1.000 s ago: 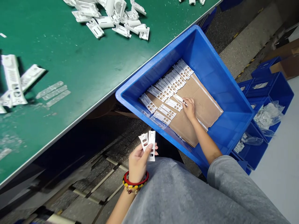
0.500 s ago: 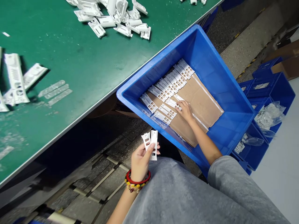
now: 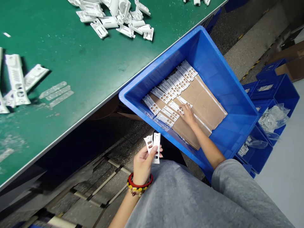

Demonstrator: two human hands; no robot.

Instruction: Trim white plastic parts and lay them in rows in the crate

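We hold two white slotted pieces [image 3: 153, 148] in our left hand [image 3: 142, 164], near the blue bin [image 3: 231, 104]. Our right hand [image 3: 187, 113] reaches inside, fingers at the white strips [image 3: 173, 106] lying on brown cardboard [image 3: 206, 104]. White molded parts [image 3: 116, 15] lie heaped on the green counter [image 3: 95, 60].

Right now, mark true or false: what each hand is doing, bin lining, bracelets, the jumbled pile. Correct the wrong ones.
1. The left hand holds two white strips. True.
2. The bracelets are on the right wrist. False: they are on the left.
3. Cardboard lies in the blue bin. True.
4. The right hand is outside the bin. False: it is inside, at the laid-out strips.
5. The jumbled pieces lie on the green table. True.
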